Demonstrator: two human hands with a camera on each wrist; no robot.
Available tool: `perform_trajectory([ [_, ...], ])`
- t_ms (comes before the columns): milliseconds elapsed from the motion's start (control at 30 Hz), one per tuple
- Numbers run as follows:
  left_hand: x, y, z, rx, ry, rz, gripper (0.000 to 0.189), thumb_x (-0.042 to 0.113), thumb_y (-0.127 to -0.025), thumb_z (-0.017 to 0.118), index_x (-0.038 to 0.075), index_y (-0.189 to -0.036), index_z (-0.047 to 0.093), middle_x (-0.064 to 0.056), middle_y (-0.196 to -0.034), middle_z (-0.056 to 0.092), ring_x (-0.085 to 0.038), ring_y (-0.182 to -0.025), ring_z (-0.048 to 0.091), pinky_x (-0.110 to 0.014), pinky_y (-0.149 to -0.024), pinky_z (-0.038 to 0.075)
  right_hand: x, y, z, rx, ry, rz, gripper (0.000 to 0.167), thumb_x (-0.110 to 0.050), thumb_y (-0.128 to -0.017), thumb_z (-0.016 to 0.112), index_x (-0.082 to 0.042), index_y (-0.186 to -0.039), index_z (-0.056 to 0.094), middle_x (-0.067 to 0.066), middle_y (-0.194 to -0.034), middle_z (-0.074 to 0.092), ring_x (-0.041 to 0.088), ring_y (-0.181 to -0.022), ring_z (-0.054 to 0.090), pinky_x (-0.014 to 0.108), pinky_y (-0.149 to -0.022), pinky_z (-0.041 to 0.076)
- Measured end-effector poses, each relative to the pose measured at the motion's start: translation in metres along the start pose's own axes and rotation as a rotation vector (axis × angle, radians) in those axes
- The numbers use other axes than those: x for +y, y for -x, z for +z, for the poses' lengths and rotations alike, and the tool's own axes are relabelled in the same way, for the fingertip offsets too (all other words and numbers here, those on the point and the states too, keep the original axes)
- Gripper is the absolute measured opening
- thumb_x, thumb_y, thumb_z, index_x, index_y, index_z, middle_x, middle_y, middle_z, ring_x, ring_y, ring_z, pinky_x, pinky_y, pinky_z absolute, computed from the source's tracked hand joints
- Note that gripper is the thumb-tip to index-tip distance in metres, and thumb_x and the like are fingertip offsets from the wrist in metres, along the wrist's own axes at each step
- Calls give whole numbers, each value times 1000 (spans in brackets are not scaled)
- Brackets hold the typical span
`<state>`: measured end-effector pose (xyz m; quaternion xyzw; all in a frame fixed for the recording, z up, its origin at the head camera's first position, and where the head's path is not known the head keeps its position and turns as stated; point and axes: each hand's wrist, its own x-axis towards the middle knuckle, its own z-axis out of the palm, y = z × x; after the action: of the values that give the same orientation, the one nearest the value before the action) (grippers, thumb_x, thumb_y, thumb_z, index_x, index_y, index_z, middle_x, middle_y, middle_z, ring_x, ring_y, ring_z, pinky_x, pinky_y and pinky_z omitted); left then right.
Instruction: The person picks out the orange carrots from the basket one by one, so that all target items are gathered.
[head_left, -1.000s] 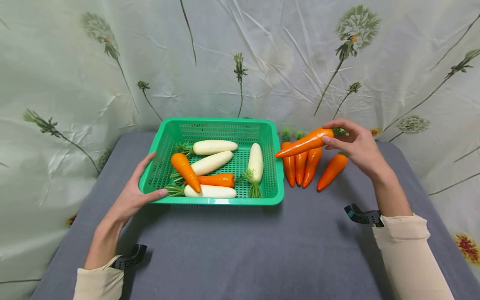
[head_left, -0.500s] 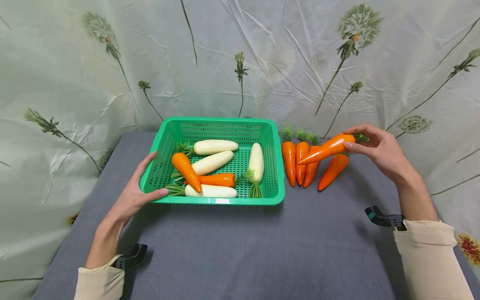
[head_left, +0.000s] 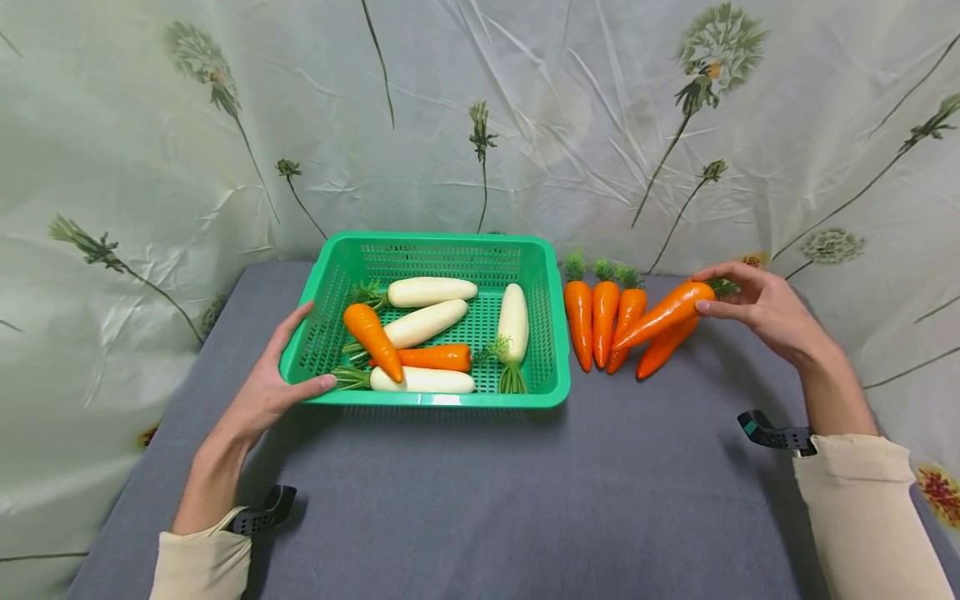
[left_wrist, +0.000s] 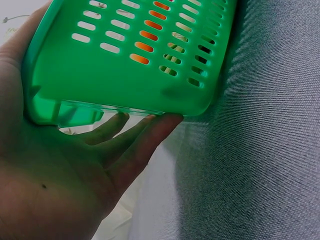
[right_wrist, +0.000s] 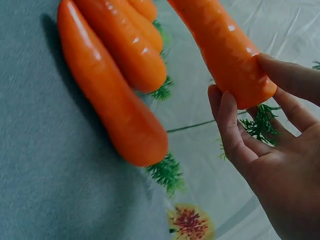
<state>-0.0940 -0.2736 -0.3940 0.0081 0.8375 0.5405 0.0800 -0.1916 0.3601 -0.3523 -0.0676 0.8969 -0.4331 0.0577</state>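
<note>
Nearest me is the grey cloth-covered bench [head_left: 480, 500]. My left hand [head_left: 262, 398] grips the left end of the green perforated plastic basket [head_left: 450, 401], thumb over its near rim; inside lie four white tapered radishes [head_left: 431, 291] and two smooth orange carrots [head_left: 371, 340]. My right hand [head_left: 768, 314] pinches a glossy orange tapered carrot [head_left: 662, 318] by its wide, leafy end, slanting over four matching carrots [head_left: 578, 325] on the bench, right of the basket. Behind hangs pale dandelion-printed sheeting [head_left: 420, 167].

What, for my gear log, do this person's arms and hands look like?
Left sleeve and right sleeve are cream. Left wristband and right wristband are black and curved, the latter with a green patch. Left hand and right hand are ungloved.
</note>
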Motion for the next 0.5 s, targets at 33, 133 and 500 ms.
perform_trajectory([
  [33,0,0,0,0,0,-1,102,17,-93,76,49,-165,10,-12,-173,15,-13,-133,40,-8,-94,37,1,-1,0,-8,7,7,45,-16,-98,74,-5,-139,60,-25,-124,54,-4,-90,69,14,-80,51],
  [133,0,0,0,-3,0,-5,102,17,-93,76,49,-165,10,-11,-173,15,-15,-135,40,-10,-95,36,5,-4,-1,-31,15,28,46,-18,-97,75,-5,-139,60,-27,-125,54,-6,-93,69,13,-81,51],
  [500,1,1,1,-6,17,-8,102,16,-94,75,49,-165,10,-11,-173,15,-13,-136,39,-14,-100,37,18,-16,6,-101,109,67,48,-26,-96,77,-10,-139,62,-19,-126,56,-4,-93,65,18,-81,50],
])
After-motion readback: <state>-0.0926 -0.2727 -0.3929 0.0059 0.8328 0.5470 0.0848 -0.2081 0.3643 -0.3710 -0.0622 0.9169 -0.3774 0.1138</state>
